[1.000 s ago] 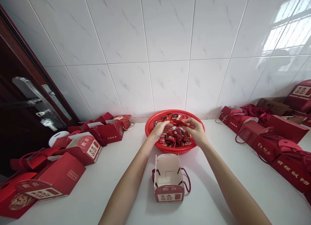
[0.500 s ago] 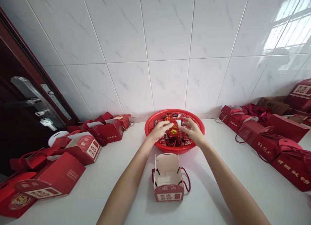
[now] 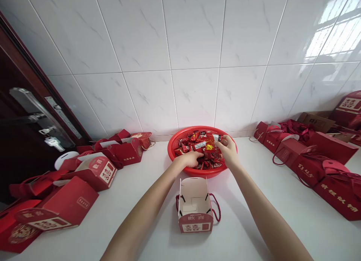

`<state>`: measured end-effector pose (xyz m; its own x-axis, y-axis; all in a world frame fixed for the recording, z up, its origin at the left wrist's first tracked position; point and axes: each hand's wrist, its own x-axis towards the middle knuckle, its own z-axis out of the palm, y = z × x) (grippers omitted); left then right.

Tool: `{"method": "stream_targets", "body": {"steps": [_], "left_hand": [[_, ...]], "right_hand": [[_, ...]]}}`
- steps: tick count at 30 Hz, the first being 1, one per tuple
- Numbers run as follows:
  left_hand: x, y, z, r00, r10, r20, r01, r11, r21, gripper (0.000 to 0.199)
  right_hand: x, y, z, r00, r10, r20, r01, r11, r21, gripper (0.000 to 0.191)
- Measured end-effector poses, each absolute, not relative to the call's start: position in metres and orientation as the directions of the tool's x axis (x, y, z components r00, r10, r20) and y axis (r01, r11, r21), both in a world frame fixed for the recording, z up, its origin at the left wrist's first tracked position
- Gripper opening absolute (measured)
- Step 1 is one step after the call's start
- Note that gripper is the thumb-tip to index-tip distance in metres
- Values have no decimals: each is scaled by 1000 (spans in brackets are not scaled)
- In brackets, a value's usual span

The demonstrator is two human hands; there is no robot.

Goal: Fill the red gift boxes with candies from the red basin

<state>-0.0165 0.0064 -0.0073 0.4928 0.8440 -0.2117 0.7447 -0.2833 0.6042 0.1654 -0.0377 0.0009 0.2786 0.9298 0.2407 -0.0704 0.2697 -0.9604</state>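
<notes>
A red perforated plastic basket (image 3: 174, 148) full of red-wrapped candies (image 3: 184, 145) stands by the wall. My right hand (image 3: 229, 150) is closed over its right side, pinching a red candy packet (image 3: 210, 145) with gold print and a pale end. My left hand (image 3: 189, 159) is down among the candies, index finger pointing right and the other fingers curled under; whether it grips a candy is hidden. In front of the basket sits an open red gift box (image 3: 196, 218) with a cream inside and dark red cord handles (image 3: 216, 208).
Red gift boxes (image 3: 84, 199) are grouped at the left, near a dark door (image 3: 17, 140) with a metal handle. More red boxes (image 3: 310, 167) line the right side, with a brown carton (image 3: 316, 122) behind. A white tiled wall (image 3: 194, 95) bounds the back.
My left hand has let go of the red packet and moved down into the candies. My right hand has shifted slightly right, still holding the packet. The open gift box has stayed in place.
</notes>
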Motion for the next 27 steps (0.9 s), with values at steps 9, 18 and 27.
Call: {"method": "stream_targets", "body": {"steps": [9,18,27], "left_hand": [[-7,14,4,552,783,-286,775,-356,522,72],[3,12,12,623,722,-302,733,-402,549,26],[7,16,2,624,726,-291,749,-448,488,39]], "right_hand": [[164,-40,3,262,931,255,-41,275,-961,31],[163,-40,4,276,932,235,-43,256,-966,30],[164,-40,3,270,930,248,-29,265,-964,32]]}}
